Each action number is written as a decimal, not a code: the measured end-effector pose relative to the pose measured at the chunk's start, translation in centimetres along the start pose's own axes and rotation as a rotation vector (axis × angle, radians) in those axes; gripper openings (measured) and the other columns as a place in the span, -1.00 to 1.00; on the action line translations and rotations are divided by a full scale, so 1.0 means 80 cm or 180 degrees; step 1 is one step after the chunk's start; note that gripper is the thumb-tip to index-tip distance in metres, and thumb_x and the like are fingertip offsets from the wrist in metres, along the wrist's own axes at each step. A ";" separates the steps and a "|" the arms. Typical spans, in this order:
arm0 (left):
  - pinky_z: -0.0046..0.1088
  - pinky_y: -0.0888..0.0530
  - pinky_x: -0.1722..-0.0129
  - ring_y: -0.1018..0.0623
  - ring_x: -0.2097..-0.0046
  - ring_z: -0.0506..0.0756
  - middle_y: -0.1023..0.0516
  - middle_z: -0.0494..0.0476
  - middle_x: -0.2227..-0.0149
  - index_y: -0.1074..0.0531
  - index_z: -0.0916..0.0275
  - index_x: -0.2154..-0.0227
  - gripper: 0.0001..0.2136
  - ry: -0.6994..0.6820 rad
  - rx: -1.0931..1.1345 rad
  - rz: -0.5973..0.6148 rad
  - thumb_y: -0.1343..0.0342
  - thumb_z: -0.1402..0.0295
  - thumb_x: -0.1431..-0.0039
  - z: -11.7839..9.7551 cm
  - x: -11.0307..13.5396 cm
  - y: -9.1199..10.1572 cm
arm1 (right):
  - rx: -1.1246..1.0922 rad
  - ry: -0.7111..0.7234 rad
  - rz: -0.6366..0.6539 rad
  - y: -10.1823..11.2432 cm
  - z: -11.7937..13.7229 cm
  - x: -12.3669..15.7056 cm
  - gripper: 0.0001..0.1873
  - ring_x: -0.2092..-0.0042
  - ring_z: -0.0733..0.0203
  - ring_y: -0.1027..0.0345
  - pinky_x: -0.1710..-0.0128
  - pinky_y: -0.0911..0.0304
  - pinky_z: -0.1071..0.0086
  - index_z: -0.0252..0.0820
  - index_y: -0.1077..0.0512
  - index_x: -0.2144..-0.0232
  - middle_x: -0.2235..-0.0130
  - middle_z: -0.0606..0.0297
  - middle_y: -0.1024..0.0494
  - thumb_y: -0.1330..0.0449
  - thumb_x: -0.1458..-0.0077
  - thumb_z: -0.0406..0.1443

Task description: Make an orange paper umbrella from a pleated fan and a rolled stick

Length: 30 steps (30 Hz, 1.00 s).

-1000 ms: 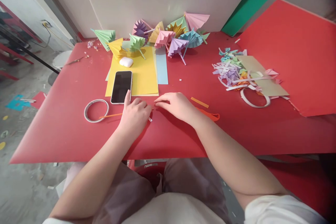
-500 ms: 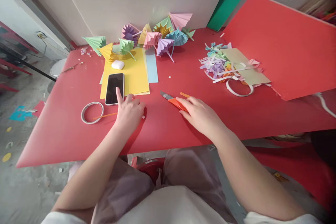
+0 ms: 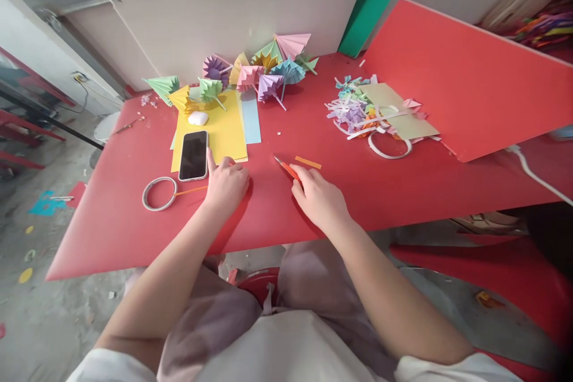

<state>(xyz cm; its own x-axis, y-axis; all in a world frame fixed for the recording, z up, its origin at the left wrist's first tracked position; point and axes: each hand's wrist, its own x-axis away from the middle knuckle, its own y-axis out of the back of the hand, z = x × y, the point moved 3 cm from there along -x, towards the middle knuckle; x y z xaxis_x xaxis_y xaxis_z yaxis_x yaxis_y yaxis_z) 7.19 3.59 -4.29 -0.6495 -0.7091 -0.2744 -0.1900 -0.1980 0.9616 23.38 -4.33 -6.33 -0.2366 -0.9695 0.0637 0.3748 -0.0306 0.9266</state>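
My right hand [image 3: 319, 198] is closed around an orange utility knife [image 3: 286, 168], whose blade tip points up and left over the red table sheet [image 3: 358, 191]. My left hand [image 3: 226, 182] rests on the red sheet with its fingers curled and the forefinger stretched toward a black phone [image 3: 194, 155]. What lies under the left palm is hidden. A thin orange paper strip [image 3: 190, 191] runs left from that hand to a roll of tape [image 3: 159, 193]. A short orange strip [image 3: 308, 162] lies just beyond the knife.
Yellow paper [image 3: 228, 131] and blue paper [image 3: 252, 122] lie behind the phone, with a white earbud case [image 3: 197, 118]. Several folded paper umbrellas [image 3: 264, 68] stand at the back. A heap of paper scraps [image 3: 358, 113], tan card [image 3: 396, 113] and a second tape ring [image 3: 388, 146] lie at right.
My right hand left the spot beside my left hand, picked up the orange knife and turned its blade toward the left. The left hand stayed near the phone.
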 end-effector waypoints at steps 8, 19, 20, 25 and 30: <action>-0.28 -0.36 0.09 -0.48 0.23 0.10 -0.53 0.03 0.38 -0.52 0.16 0.45 -0.90 0.1419 0.2388 -0.2252 -0.15 0.28 -0.03 0.034 0.009 0.106 | -0.0110 0.0464 -0.0885 0.007 -0.008 -0.011 -0.64 0.05 -0.11 -0.26 0.16 -0.22 0.10 -0.21 -0.37 0.04 0.09 -0.01 -0.42 -0.02 -0.11 -0.30; -0.52 -0.40 0.37 -0.48 0.35 -0.02 -0.47 -0.01 0.36 -0.48 0.20 0.45 -0.80 0.2919 0.5525 -0.2981 -0.29 0.24 0.15 0.020 0.026 0.077 | -0.3462 0.0625 0.0547 -0.031 0.105 0.031 -0.70 0.31 0.18 -0.43 0.30 -0.33 0.31 -0.12 -0.45 0.23 0.36 0.26 -0.54 -0.08 -0.04 -0.11; -0.53 -0.39 0.38 -0.48 0.35 -0.03 -0.47 -0.01 0.36 -0.48 0.20 0.44 -0.80 0.2998 0.5591 -0.2955 -0.29 0.24 0.16 0.019 0.028 0.074 | -0.3528 0.0532 0.0603 -0.032 0.106 0.032 -0.70 0.38 0.21 -0.41 0.38 -0.32 0.34 -0.13 -0.45 0.26 0.43 0.29 -0.52 -0.08 -0.03 -0.11; -0.55 -0.36 0.40 -0.48 0.33 0.00 -0.51 0.04 0.35 -0.53 0.20 0.37 -0.75 0.3123 0.5688 -0.2017 -0.28 0.23 0.16 0.030 0.034 0.066 | -0.3527 0.0451 0.0786 -0.023 0.101 0.034 -0.68 0.61 0.33 -0.22 0.58 -0.19 0.43 -0.17 -0.44 0.39 0.60 0.41 -0.35 -0.07 -0.02 -0.06; -0.55 -0.36 0.42 -0.48 0.34 0.00 -0.54 0.07 0.32 -0.55 0.20 0.32 -0.71 0.3003 0.5479 -0.1492 -0.27 0.18 0.14 0.049 0.042 0.061 | -0.3554 0.0473 0.1079 -0.018 0.097 0.037 -0.66 0.64 0.38 -0.16 0.62 -0.12 0.47 -0.20 -0.41 0.48 0.62 0.43 -0.32 -0.09 -0.01 -0.04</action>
<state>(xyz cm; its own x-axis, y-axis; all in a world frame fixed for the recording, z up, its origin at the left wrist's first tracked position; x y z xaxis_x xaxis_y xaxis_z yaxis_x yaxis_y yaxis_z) 1.20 2.86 -0.58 0.0545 -0.9813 0.1849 -0.9360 -0.1147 -0.3327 15.18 -5.26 -4.59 0.1054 -0.9856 0.1322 0.9936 0.1099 0.0271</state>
